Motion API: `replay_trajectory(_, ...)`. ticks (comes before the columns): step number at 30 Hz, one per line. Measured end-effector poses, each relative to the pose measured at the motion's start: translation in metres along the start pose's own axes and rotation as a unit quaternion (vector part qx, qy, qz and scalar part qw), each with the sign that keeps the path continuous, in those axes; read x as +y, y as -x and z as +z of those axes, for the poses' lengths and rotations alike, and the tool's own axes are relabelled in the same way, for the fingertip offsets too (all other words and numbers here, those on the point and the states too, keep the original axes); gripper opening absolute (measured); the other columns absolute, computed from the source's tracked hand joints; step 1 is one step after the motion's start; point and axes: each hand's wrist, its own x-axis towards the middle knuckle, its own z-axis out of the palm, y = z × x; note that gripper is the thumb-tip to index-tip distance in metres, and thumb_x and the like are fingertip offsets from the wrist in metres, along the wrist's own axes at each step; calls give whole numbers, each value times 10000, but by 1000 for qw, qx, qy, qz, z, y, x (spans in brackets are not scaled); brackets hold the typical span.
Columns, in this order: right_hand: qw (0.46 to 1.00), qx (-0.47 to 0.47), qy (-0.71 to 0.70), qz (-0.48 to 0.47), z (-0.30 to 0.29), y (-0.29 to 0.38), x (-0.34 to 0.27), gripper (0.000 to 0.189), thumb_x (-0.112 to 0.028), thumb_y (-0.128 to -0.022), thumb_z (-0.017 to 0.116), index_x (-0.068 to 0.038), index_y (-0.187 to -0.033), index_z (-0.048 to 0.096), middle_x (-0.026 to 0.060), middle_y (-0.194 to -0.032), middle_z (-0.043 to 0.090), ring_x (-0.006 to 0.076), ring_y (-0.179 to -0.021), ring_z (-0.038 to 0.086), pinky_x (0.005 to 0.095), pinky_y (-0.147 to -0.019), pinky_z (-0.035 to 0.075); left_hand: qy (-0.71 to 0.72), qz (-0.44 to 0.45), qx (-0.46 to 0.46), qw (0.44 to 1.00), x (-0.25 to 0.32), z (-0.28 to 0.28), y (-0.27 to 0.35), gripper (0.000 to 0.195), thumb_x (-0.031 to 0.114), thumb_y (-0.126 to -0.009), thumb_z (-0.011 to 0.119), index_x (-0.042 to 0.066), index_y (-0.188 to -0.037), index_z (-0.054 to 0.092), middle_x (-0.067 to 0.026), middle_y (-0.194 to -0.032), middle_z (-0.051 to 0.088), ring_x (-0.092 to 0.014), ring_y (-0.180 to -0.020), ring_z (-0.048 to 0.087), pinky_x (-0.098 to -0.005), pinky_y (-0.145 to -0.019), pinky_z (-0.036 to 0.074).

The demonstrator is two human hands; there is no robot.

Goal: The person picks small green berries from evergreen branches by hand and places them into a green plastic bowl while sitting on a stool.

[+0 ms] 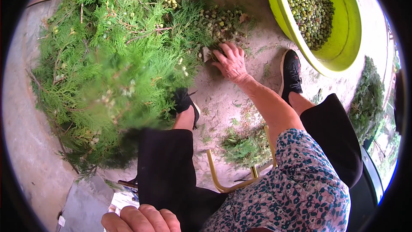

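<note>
My right hand (230,62) reaches down to the concrete floor, palm down with fingers spread, at the lower edge of a small heap of loose green seed cones (222,22). Whether anything lies under its fingertips is hidden. At the bottom edge, my left hand (141,220) shows only its curled fingers; what it may hold cannot be seen. A large pile of leafy conifer branches (106,48), with pale cones among the sprays, covers the floor at the left. At the upper right, a yellow-green plastic basin (347,29) holds many small green cones (309,13).
My black shoes (291,71) stand on either side of my right hand. A yellow metal chair frame (210,167) is beneath me, beside loose clippings (248,148). More greenery (367,103) lies at the far right. A grey slab (87,199) is at the lower left.
</note>
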Motion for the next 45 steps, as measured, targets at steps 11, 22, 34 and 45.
replay_trajectory(11, 999, -29, 9, -31, 7, -1, 4, 542, -354, -686, 682, -157, -1161, 509, 92, -1203, 455, 297, -1151, 396, 465, -917, 331, -4, -4, 25, 1000, -1, 8, -3, 117, 213, -867, 556, 112, -853, 499, 3, -652, 462, -147, -566, 422, -289, -537, 357)
replay_trajectory(22, 989, -14, -110, 102, 0, -34, 29, 286, -208, -764, 646, -75, -1009, 586, 82, -831, 586, 218, -691, 566, 322, -579, 480, 24, -20, -18, 999, -4, 7, -8, 181, 217, -885, 529, 71, -988, 497, -36, -763, 467, -170, -691, 418, -320, -641, 351)
replay_trajectory(34, 372, 49, -848, 375, -177, -74, -70, 141, -235, -840, 606, -109, -838, 543, 28, -683, 545, 117, -550, 503, 251, -421, 387, 115, 56, 18, 992, -26, 11, 1, 289, 248, -899, 514, 14, -1066, 542, -105, -1091, 571, -197, -993, 538, -352, -920, 414)
replay_trajectory(45, 703, 121, -674, 194, -346, -6, -220, 232, -128, -791, 641, -31, -993, 580, 19, -881, 615, 94, -830, 554, 260, -802, 446, 300, 20, -143, 943, -80, 41, 36, 429, 458, -897, 451, 89, -1107, 512, -55, -1005, 560, -203, -938, 531, -343, -856, 425)
